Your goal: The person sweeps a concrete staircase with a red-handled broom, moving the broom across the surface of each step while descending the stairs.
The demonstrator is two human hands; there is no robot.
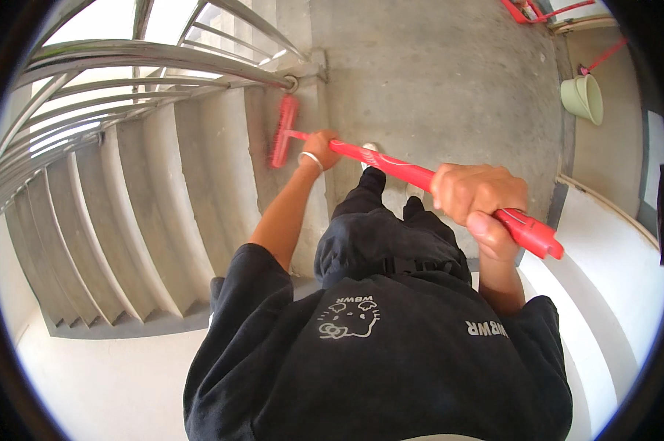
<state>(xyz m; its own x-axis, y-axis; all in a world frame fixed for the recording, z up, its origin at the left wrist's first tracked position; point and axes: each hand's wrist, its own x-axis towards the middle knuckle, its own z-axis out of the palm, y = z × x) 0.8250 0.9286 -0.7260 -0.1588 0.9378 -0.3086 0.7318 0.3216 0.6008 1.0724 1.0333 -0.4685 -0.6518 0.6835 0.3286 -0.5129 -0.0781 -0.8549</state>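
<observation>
Both my hands hold the red handle of a broom [387,163], which slants across the view in front of my body. My left hand [322,148], with a white band at its wrist, is closed around the lower handle near the head. My right hand [478,201] grips the upper part, and the handle's end sticks out past it. The red broom head [284,131] is over the stair edge beside the landing, below the foot of a railing post; whether its bristles touch the concrete I cannot tell.
Concrete stairs [161,204] run off to the left beside a metal railing [161,55]. I stand on the concrete landing [431,82]. A pale green bucket [581,99] is by the right wall, and a red dustpan [522,10] lies at the upper right.
</observation>
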